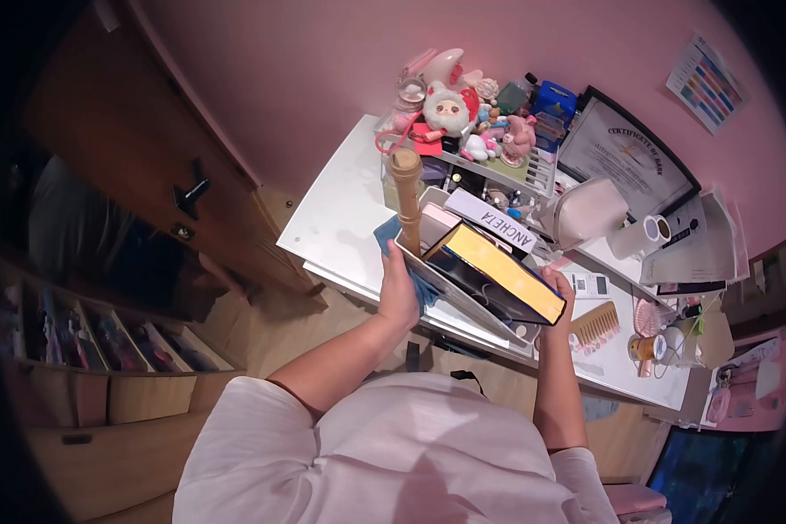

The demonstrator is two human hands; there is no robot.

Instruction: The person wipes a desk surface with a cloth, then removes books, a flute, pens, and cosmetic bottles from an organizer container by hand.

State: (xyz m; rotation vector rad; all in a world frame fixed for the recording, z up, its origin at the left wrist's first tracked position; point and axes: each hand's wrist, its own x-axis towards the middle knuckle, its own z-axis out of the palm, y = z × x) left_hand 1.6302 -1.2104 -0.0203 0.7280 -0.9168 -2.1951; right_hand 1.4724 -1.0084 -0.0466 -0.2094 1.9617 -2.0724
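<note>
A box-like holder is between my two hands, over the front edge of the white desk. Inside it stand a thick book with yellow page edges and a tan wooden cylinder. My left hand grips the holder's left end together with a blue cloth. At the right end, my right hand is closed round the corner beside the book; its fingers are partly hidden. A white nameplate reading ANCHETA lies just behind the book.
Plush toys and trinkets crowd a rack at the back. A framed certificate leans on the wall. A wide-toothed comb, a white remote and a lidded container are at the right. An open drawer unit stands lower left.
</note>
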